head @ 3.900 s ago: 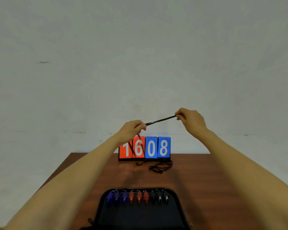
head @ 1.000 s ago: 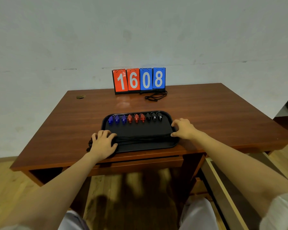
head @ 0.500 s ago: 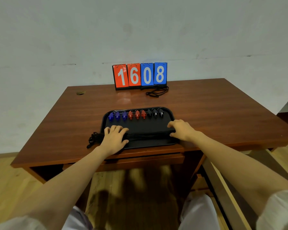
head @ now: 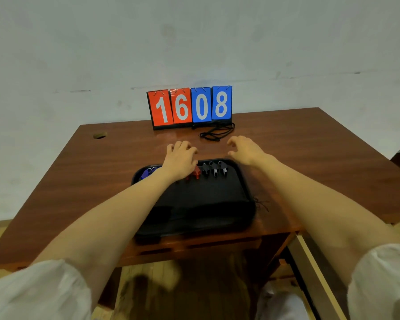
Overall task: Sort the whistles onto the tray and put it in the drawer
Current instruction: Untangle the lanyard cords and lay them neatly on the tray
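1. At the far rim of the black tray (head: 229, 199), both hands have left the near corners they held half a second ago and now reach toward 12 o'clock.
2. Left hand (head: 179, 161) lies flat over the red whistles (head: 195, 174), fingers loosely together, nothing pinched.
3. Right hand (head: 246, 148) hovers spread and empty, aimed at the loose black lanyard (head: 216, 133) by the scoreboard (head: 189, 107).
4. Whistles sit sorted on the tray on the tabletop (head: 310, 146); likely that stray cord goes first, drawer later.
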`<state>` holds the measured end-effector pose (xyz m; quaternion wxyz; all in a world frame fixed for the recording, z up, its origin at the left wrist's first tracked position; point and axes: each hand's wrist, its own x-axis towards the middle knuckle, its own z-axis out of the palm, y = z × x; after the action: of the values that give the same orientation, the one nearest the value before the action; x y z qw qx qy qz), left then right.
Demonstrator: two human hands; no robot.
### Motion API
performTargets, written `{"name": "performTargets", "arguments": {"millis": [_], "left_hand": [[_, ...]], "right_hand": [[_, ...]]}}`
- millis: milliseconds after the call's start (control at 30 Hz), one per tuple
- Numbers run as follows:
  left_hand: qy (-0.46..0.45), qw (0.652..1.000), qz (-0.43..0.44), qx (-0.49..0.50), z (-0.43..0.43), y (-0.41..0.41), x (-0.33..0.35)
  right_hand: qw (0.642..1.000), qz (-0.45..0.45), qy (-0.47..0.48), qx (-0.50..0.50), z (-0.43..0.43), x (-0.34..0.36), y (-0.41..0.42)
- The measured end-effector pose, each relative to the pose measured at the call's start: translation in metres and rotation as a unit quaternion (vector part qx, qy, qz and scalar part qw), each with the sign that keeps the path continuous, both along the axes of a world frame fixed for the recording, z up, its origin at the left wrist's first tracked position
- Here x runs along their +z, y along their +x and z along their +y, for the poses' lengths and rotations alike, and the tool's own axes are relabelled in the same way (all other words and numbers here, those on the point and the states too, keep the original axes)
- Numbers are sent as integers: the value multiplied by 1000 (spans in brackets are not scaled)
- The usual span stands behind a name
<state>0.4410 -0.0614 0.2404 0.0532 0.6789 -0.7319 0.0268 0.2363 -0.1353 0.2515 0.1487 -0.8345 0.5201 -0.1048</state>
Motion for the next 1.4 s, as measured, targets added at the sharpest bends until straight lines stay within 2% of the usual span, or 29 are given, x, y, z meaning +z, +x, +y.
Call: {"name": "performTargets", "arguments": {"millis": [267,500,633,767,900,1067,1200,1300,1400], "left_hand": [[114,993,25,19,-107,7,-9],[146,988,50,8,-168,5,-49],[160,985,58,18,-187,5,-66],[119,991,49,36,-190,7,-80],[64,996,45,36,-183,7,-80],[81,994,26,67,-156,19,-74],[129,986,28,106,-129,36,-60],[148,978,40,144,-110,46,-46],[149,973,71,159,-99,39,-31]], "right_hand": [[997,11,69,-14,-89,-33,25],[990,62,124,27,-140,-73,44],[992,61,112,18,-156,-89,49],[996,57,72,0,-159,-103,49],[998,1,47,-29,-152,-106,48],[999,-11,7,-49,-127,-105,39],[995,14,44,-86,-115,-90,21],[984,-78,81,-138,-108,-66,11],[980,-150,82,-100,-95,-38,12]]}}
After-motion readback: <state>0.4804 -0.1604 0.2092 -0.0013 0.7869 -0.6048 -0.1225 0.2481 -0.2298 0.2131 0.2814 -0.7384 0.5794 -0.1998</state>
